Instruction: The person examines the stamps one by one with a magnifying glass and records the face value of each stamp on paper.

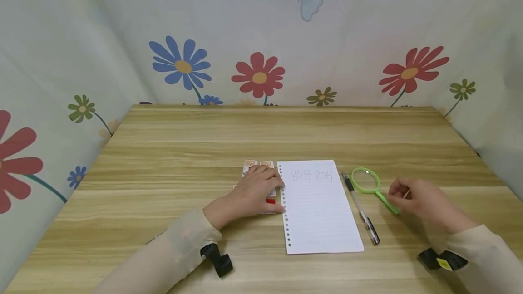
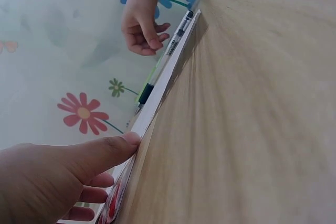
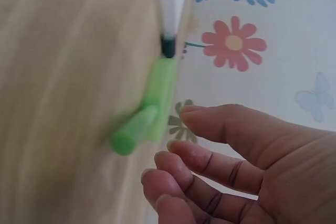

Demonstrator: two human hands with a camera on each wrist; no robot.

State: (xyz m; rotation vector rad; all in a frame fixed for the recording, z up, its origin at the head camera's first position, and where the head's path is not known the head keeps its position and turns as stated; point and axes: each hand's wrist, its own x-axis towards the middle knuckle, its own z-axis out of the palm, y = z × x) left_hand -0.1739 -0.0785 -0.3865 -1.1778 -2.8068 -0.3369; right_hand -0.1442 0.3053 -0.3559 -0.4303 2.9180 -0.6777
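A sheet of lined, hole-punched paper (image 1: 318, 212) lies on the table, with faint handwriting near its top. My left hand (image 1: 255, 189) rests across several small printed cards (image 1: 266, 164) beside the sheet, its fingertips and thumb at the punched edge. In the left wrist view the thumb (image 2: 113, 148) touches that edge. The hand covers much of the cards. A green magnifying glass (image 1: 379, 193) lies right of the sheet. My right hand (image 1: 422, 201) hovers beside its handle (image 3: 137, 129), fingers loosely bent, with a gap between thumb and fingers and nothing held.
Between the sheet and the magnifying glass lies a clear-barrelled pen (image 1: 361, 210) with black ends. A wooden table (image 1: 184, 139) carries everything. Behind it hangs a pale curtain (image 1: 229, 22) with printed flowers. Each wrist wears a black strap.
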